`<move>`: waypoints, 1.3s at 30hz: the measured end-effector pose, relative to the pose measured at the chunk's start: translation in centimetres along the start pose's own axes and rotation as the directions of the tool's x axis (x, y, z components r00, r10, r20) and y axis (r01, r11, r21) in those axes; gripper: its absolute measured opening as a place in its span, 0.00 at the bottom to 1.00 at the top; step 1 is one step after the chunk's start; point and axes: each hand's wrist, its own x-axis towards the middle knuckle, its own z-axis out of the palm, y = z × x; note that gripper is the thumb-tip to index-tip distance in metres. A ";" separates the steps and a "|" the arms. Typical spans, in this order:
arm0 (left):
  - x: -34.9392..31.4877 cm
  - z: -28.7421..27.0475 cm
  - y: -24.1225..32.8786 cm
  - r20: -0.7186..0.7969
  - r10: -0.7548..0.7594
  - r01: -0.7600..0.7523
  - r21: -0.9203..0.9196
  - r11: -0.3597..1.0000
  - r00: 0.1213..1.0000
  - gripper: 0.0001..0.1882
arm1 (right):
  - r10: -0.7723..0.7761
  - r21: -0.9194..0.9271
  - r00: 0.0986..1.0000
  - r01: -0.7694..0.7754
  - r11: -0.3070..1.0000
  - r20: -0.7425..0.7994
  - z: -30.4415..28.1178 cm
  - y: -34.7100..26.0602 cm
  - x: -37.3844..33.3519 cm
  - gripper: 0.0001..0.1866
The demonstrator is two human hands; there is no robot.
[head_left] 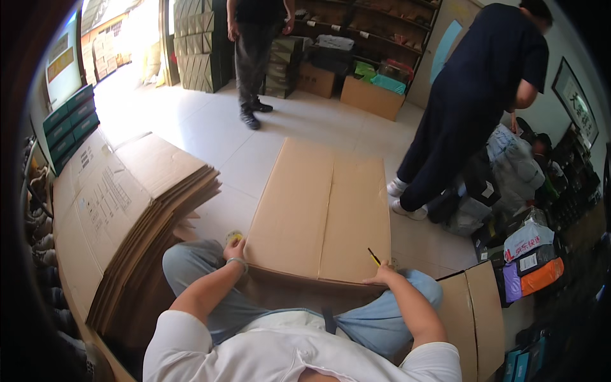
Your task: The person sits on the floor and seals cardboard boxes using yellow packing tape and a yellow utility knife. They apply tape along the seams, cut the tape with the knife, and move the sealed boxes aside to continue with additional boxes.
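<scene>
A large closed cardboard box (pixel 289 210) stands on the floor between my bent knees, a seam running down its top. At the box's near left corner my left hand (pixel 234 248) is closed, with a small pale and yellow thing (pixel 233 236) at its fingers that I cannot make out. By the near right corner is my right hand (pixel 382 274), closed around a slim yellow-and-black tool (pixel 374 256) pointing up and away to the left. Its fingers rest against the box's near edge.
Flattened cardboard boxes (pixel 121 184) are stacked at my left, another carton (pixel 474 312) at my right. One person (pixel 471 102) bends over bagged parcels (pixel 509 159) at the right; another (pixel 250 57) stands ahead. Shelves (pixel 356 28) line the back wall.
</scene>
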 end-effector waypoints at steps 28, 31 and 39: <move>15.0 5.8 -0.3 0.237 -0.500 0.042 0.874 0.485 0.833 0.37 | 0.077 -0.003 0.996 -0.077 0.997 0.050 -0.6 -0.2 0.8 0.60; 20.1 10.5 -1.9 0.311 -0.384 -0.003 0.781 0.624 0.870 0.37 | 0.107 -0.052 0.991 -0.103 0.993 0.083 -1.5 -1.8 0.6 0.58; 28.5 22.0 -6.7 0.292 -0.369 -0.008 0.793 0.609 0.882 0.36 | 0.179 0.012 0.979 -0.181 0.983 0.094 -1.5 -3.3 0.1 0.60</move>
